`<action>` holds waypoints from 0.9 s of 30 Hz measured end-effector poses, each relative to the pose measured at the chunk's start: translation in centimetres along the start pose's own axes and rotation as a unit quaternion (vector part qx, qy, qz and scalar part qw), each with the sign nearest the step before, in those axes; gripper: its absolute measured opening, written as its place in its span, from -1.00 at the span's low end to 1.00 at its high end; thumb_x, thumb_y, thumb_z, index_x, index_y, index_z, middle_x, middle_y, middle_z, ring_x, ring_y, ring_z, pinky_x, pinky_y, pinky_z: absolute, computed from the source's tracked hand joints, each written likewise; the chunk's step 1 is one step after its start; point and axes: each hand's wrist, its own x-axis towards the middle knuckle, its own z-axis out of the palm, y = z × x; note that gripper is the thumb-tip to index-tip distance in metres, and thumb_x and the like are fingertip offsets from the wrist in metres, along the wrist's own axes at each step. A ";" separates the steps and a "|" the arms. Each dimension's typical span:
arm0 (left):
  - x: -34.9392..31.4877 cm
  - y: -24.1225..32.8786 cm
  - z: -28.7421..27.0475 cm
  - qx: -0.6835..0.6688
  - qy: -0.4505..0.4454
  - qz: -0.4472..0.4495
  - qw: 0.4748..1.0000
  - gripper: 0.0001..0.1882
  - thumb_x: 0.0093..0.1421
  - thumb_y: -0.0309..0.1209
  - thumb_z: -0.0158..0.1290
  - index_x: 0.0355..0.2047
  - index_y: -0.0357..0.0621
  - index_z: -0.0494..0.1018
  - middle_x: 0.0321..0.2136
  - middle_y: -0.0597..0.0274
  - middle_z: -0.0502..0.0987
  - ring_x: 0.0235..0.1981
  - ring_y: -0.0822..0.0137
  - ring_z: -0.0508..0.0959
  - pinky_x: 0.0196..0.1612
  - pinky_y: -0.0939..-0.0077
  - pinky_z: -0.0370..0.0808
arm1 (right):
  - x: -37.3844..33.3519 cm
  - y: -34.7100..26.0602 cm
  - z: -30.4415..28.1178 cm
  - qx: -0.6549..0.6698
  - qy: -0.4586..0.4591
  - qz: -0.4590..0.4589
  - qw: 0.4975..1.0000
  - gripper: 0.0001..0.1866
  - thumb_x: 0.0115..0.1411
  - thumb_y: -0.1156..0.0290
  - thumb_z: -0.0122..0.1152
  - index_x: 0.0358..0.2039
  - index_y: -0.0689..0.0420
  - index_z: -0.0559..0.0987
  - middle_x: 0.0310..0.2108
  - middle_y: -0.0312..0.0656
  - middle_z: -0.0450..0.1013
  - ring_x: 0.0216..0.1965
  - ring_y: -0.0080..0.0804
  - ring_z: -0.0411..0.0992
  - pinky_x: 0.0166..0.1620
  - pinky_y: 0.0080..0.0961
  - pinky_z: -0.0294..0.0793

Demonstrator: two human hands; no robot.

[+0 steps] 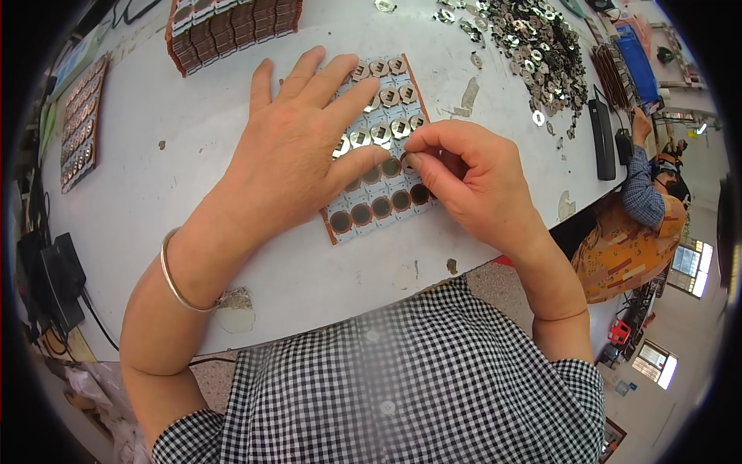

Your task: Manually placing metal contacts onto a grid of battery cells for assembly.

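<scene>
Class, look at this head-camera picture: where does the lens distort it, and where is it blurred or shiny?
Head view: the white table edge bends toward the dark round rim; a hazy blurred patch lies over the checked shirt; the metal discs glint; the left hand and right hand are sharp, evenly lit.

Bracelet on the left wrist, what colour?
Silver: a plain thin metal bangle on the left wrist, seen best in the head view.
</scene>
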 end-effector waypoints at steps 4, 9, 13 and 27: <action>0.0 0.0 0.0 0.010 0.001 0.003 1.000 -0.34 0.24 -0.09 0.21 0.28 -0.12 0.42 0.35 -0.02 0.33 0.44 -0.14 0.16 0.45 -0.28 -0.10 | 0.0 0.4 0.0 -0.068 0.004 -0.030 0.997 -0.84 0.23 0.63 0.32 -0.17 0.22 0.66 -0.38 -0.33 0.49 -0.47 -0.67 0.39 -0.38 -0.69 0.42; 0.1 0.1 0.2 0.009 0.012 0.008 1.000 -0.34 0.24 -0.09 0.21 0.28 -0.12 0.42 0.33 -0.03 0.34 0.43 -0.14 0.19 0.44 -0.27 -0.08 | -0.5 1.5 0.9 -0.099 0.076 -0.095 0.988 -0.79 0.16 0.64 0.37 -0.17 0.18 0.68 -0.33 -0.25 0.53 -0.41 -0.53 0.45 -0.35 -0.61 0.46; 0.1 0.1 0.3 0.007 0.016 0.004 1.000 -0.34 0.24 -0.08 0.20 0.27 -0.12 0.43 0.33 -0.02 0.35 0.42 -0.15 0.20 0.44 -0.29 -0.08 | -0.6 1.6 0.9 -0.147 0.081 -0.182 0.969 -0.74 0.12 0.66 0.38 -0.15 0.19 0.68 -0.23 -0.15 0.60 -0.34 -0.35 0.53 -0.31 -0.51 0.53; 0.1 0.3 0.3 0.020 0.016 0.008 1.000 -0.35 0.22 -0.13 0.22 0.26 -0.15 0.43 0.33 -0.03 0.34 0.40 -0.19 0.20 0.39 -0.35 -0.02 | -0.5 1.4 0.4 -0.196 0.042 -0.213 0.956 -0.67 0.05 0.59 0.45 -0.13 0.16 0.68 -0.23 -0.13 0.61 -0.32 -0.23 0.63 -0.27 -0.43 0.66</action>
